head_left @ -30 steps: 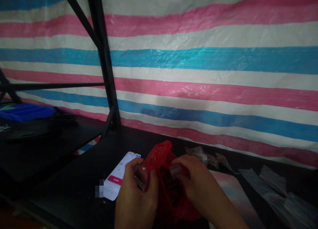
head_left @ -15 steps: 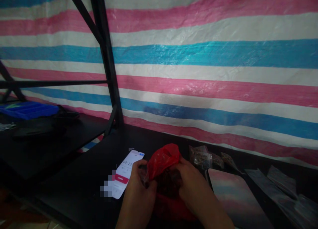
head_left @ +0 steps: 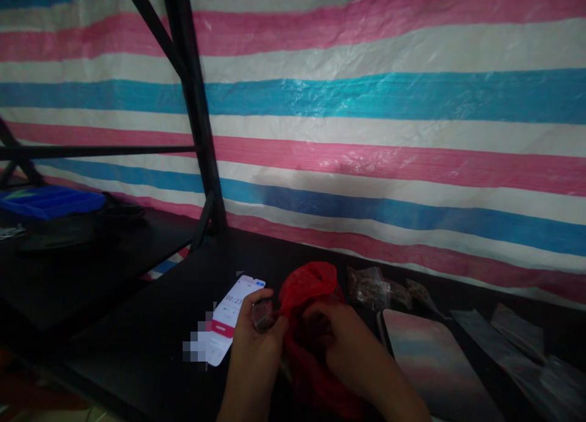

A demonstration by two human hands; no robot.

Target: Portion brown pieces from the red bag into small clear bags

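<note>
A red plastic bag (head_left: 311,278) lies open at the front of the black table, its rim standing up and its inside dark. My left hand (head_left: 260,345) is closed beside the bag's left edge, with a small clear plastic bag (head_left: 262,316) between thumb and fingers. My right hand (head_left: 341,336) reaches into the mouth of the red bag with bent fingers. The fingertips are in shadow, and whatever they grip is hidden. Just left of my left hand, a phone (head_left: 224,327) lies face up with a timer on its lit screen.
Small clear bags with brownish contents (head_left: 368,287) lie behind a flat shiny-topped device (head_left: 425,355). Flat clear bags (head_left: 508,349) are spread at the right. A black metal post (head_left: 196,116) rises at the back left. A blue tray (head_left: 55,201) sits on the neighbouring table.
My right hand has shifted left and deeper into the red bag's mouth. The bag's rim has moved slightly right, and the small clear bag in my left hand shows more plainly.
</note>
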